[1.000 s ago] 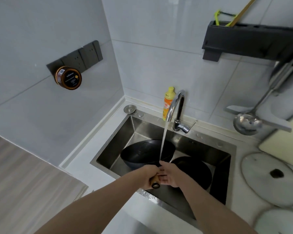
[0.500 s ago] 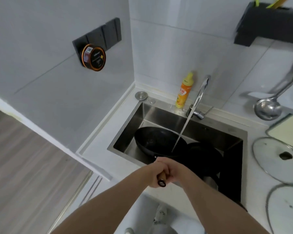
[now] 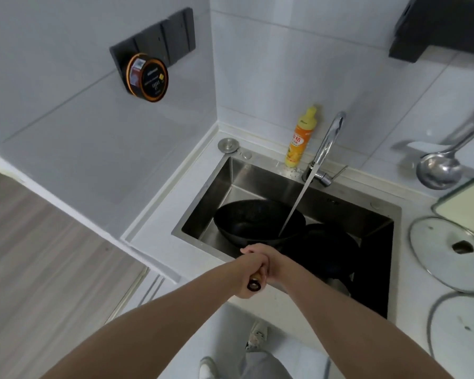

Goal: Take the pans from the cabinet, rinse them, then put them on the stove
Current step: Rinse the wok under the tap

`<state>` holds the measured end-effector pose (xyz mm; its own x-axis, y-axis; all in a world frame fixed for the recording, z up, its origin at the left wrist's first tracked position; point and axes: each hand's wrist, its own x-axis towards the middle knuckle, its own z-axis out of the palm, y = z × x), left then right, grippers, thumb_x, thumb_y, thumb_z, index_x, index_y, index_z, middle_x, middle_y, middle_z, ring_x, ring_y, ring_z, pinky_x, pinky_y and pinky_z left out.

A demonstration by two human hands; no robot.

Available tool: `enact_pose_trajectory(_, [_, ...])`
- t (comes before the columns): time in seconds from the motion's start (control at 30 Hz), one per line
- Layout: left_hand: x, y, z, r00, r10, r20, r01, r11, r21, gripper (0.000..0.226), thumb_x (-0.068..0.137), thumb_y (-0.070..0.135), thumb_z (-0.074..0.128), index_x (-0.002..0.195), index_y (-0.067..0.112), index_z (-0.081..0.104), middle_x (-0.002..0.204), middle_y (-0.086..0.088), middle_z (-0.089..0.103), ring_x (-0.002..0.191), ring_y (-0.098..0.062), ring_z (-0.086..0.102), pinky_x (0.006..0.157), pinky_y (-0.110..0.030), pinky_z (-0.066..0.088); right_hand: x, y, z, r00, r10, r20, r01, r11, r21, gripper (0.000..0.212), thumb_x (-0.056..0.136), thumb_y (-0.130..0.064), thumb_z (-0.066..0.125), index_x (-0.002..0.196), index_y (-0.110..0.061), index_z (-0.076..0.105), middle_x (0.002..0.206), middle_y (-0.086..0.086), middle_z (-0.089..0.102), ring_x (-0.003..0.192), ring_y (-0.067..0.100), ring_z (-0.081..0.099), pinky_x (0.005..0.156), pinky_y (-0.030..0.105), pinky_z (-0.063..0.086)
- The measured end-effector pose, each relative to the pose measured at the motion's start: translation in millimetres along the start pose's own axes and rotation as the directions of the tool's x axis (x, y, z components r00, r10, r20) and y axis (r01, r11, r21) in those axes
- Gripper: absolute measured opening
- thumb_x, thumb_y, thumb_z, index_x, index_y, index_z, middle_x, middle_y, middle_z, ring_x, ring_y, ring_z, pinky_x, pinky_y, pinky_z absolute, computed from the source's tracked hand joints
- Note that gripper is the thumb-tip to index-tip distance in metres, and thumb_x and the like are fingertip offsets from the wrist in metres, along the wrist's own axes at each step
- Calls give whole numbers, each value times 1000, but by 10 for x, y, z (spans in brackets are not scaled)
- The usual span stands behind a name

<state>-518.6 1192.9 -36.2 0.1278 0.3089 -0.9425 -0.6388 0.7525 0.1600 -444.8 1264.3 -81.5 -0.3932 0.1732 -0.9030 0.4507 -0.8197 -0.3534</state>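
Hands, left (image 3: 248,272) and right (image 3: 275,265), both grip wok (image 3: 257,221) handle, fingers curled tight; tap (image 3: 327,143) water hits wok in sink (image 3: 353,209).

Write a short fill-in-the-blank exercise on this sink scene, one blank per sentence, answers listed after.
1. Water from the faucet lands inside the ____ held over the sink.
2. The left hand and right hand both grip the wok's ____.
3. The dish soap bottle stands to the ____ of the faucet.
4. Two glass ____ lie on the counter right of the sink.

Answers: wok; handle; left; lids
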Motion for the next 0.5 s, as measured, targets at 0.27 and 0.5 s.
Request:
enact_pose_trajectory(0.27, [-354, -316, -106, 975, 4, 223, -25, 995, 95, 14, 76, 4, 58, 66, 12, 51, 57, 1, 50, 45, -9, 51, 46, -17, 49, -511, 203, 157, 989, -121, -86, 118, 992, -40, 20, 94, -17, 53, 77, -6, 55, 66, 11, 57, 65, 22, 57, 64, 30, 47])
enact_pose_trajectory(0.5, [-334, -803, 11, 949, 262, 174, -300, 919, 254, 6, 79, 4, 52, 77, 9, 50, 54, -4, 50, 42, -12, 47, 43, -22, 42, -744, 469, 145, 948, -206, -241, 213, 977, 0, 35, 90, -30, 71, 65, -13, 55, 58, 2, 61, 52, 12, 59, 60, 25, 53])
